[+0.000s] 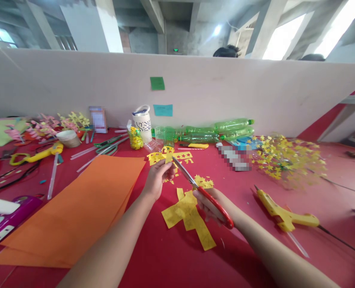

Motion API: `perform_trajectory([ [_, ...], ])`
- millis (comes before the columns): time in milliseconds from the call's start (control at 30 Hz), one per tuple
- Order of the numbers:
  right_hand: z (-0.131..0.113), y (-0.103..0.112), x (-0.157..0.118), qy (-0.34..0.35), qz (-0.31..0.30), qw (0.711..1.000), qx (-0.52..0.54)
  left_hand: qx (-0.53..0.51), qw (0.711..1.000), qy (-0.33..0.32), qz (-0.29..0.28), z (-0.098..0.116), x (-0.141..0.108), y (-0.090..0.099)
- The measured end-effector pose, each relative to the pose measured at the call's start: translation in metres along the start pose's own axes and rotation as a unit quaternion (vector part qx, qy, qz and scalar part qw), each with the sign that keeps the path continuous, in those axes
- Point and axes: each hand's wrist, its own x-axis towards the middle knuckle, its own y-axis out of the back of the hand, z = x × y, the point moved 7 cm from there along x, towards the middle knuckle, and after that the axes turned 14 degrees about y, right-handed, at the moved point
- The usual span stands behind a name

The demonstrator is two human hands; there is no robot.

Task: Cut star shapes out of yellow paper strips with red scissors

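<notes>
My left hand point(159, 176) pinches a small yellow paper piece point(169, 155) above the red table. My right hand point(211, 200) is wrapped round red-handled scissors point(207, 192), whose blade tips reach up to the paper beside my left fingertips. Whether the blades touch the paper I cannot tell. Below and between the hands lie several overlapping yellow paper strips point(186, 210). Just behind my right hand sits a little heap of yellow cut-outs point(203, 182). Yellow sheets with star-shaped holes point(185, 156) lie beyond my left hand.
Orange sheets point(84, 200) cover the left. A yellow glue gun point(285, 212) lies at right, below a spray of yellow stars point(285, 160). Green bottles point(204, 134), a white cup point(142, 123) and a yellow utility knife point(198, 146) stand or lie near the partition point(195, 88).
</notes>
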Motion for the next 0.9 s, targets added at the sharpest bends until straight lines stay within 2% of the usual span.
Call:
perform_trajectory([
  [67,0.0,0.001,0.0,-0.006,0.003,1.0,-0.007,-0.009,1.0,-0.009,0.002,0.002,0.0,0.002],
  [200,0.0,0.002,0.001,-0.015,0.008,1.0,-0.008,0.007,0.999,-0.026,-0.035,0.004,-0.003,-0.003],
  [400,-0.002,0.002,-0.002,-0.009,0.021,1.0,-0.019,0.006,1.0,-0.025,-0.002,0.002,0.0,0.0],
  [600,0.001,0.001,0.001,-0.007,0.027,0.999,-0.017,0.052,0.997,-0.039,-0.037,0.006,-0.006,-0.01],
  [900,0.006,0.002,0.002,-0.012,0.025,0.999,-0.03,0.039,0.998,-0.039,0.03,0.004,-0.002,-0.002],
])
